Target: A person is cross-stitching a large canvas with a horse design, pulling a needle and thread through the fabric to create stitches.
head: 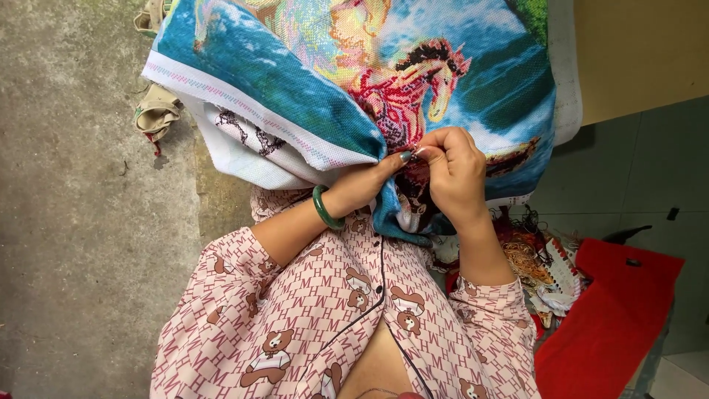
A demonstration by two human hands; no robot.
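A large cross-stitch cloth (295, 81) with a horse picture on blue water hangs over my lap, with its white edge folded back on the left. My left hand (363, 185), with a green bangle (323, 209) on the wrist, grips a fold of the cloth from underneath, thumb on top. My right hand (452, 174) is closed just to its right, with fingertips pinched on a thin needle (419, 151) at the cloth's surface below the horse. The needle is barely visible. Both arms are in pink sleeves printed with bears.
A tangle of coloured threads (533, 260) lies by my right elbow, beside a red cloth bag (617, 318). Beige sandals (156, 111) sit on the concrete floor (81, 222) at the left. A yellow wall (642, 52) and grey tiles are at the right.
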